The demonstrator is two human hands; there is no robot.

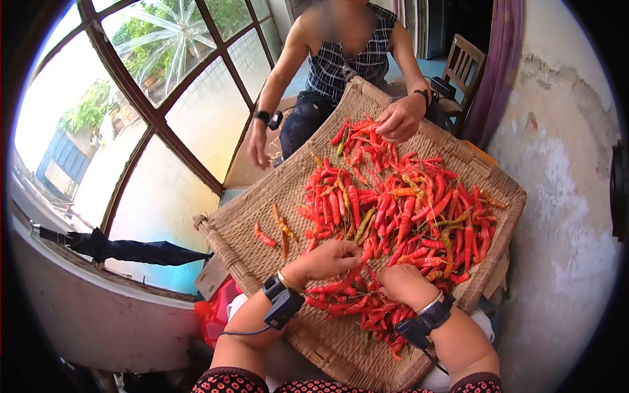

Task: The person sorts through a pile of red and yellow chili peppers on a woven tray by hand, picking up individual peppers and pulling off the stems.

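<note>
Head view: the peppers (406, 203) lie heaped across a woven tray (249, 252), mostly red, with some orange and green among them; a few sit apart from the heap, towards the left rim. The left hand (326, 260) has its grip bent inward over the near part of the heap, just beside a red pepper; I cannot tell whether it pinches it. The right hand (405, 287) is curled down into the peppers, its fingertips hidden, so I cannot tell what that grip holds. Across the tray, a co-worker (350, 56) has 1 hand (401, 119) at the far peppers and 1 hand (257, 144) beside the rim.

Peppers close to the right rim could drop off if the tray were bumped or tipped. The cables (246, 333) from the 2 wrist devices (283, 308) could snag on stalks or the rim and drag peppers along. Pressing hard into the heap could split soft skins.

No brand, label or writing can be read.
</note>
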